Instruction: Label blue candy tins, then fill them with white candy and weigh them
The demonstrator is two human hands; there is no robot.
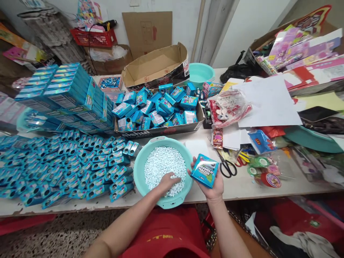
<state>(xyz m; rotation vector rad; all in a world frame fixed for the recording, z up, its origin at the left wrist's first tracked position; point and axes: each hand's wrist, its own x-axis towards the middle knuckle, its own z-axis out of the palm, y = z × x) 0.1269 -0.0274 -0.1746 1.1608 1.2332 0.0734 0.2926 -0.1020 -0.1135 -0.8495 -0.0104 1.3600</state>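
Note:
My left hand point(168, 183) is down in the small pale blue-white candies point(163, 163) that fill a turquoise plastic bowl point(139, 179). Its fingers are curled and partly hidden among the pieces. In my right hand point(215, 188) is a blue candy box point(205, 170), tilted with its printed front facing up, just right of the bowl's rim. My fingers wrap around its sides and bottom. Left of the bowl stand many matching blue boxes point(88, 168) in tight rows, with dark round openings on their upward ends.
Behind the bowl, an open carton point(158, 132) holds a heap of blue boxes. Stacked blue packs point(72, 89) rise at back left. Black-handled scissors point(228, 168), tape rolls point(261, 162), a plastic bag point(228, 107) and white paper point(268, 102) lie to the right. The table's front edge point(249, 195) is close.

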